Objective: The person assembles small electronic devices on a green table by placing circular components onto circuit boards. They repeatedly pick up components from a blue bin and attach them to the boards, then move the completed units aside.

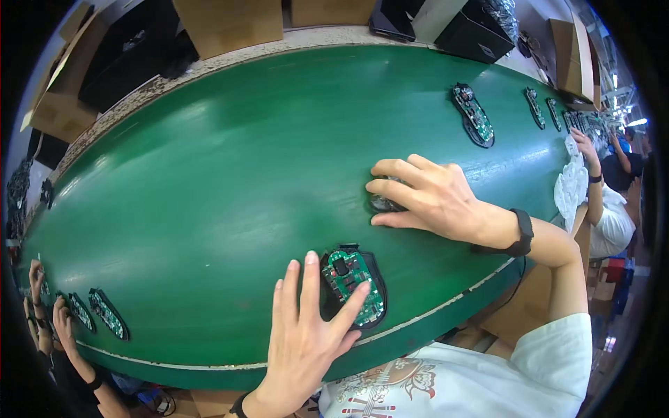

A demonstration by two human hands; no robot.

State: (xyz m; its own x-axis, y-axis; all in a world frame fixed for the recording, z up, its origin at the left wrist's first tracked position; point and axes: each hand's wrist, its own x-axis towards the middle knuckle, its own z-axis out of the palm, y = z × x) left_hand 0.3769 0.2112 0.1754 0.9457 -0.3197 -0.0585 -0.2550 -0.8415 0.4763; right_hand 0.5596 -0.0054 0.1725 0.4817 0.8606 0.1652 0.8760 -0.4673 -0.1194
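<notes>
My left hand [306, 341] lies at the near edge of the green surface, fingers stretched and spread. Its thumb side overlaps a green circuit board [354, 279] seated in a black, rounded casing, and a fingertip appears to rest on the board. Farther off and to the right, my right hand [435, 198] curls over a small dark, rounded piece [385, 203]. Fingers and thumb close around that piece from both sides; most of it is hidden under the hand, so its kind is unclear.
A green belt-like table [230, 174] curves across the view. Similar boards in casings lie at right [474, 115] and lower left [108, 313]. Co-workers' hands reach in at left [64, 327] and far right [585, 148], beside a clear plastic bag [571, 182]. Cardboard boxes [230, 28] line the far side.
</notes>
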